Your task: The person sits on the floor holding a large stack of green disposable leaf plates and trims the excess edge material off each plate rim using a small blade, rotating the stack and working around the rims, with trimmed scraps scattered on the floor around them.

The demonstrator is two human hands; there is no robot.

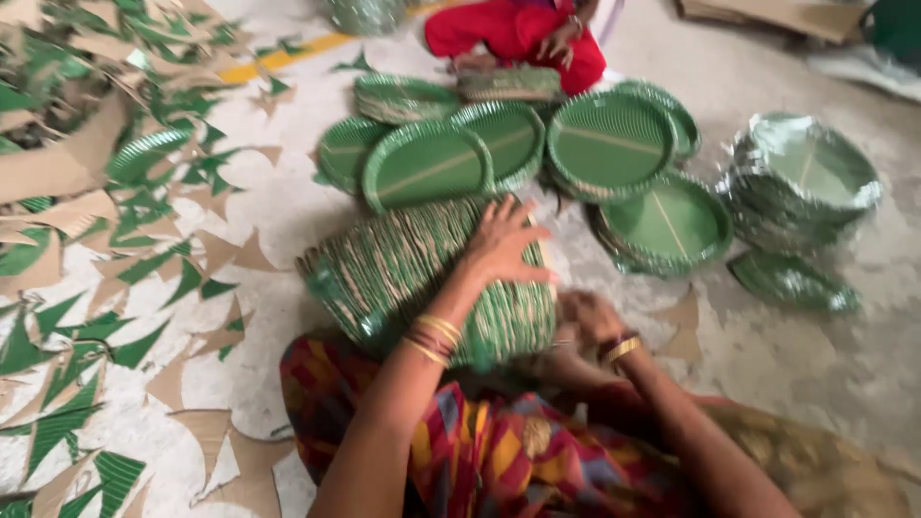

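Ahead of my hands, green plates point(614, 144) block the frame's centre; bare floor point(815, 364) lies open at lower right.

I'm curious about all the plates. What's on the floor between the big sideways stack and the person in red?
In the head view, round green paper plates lie there, overlapping in low piles, between the stack under the left hand and the person in red.
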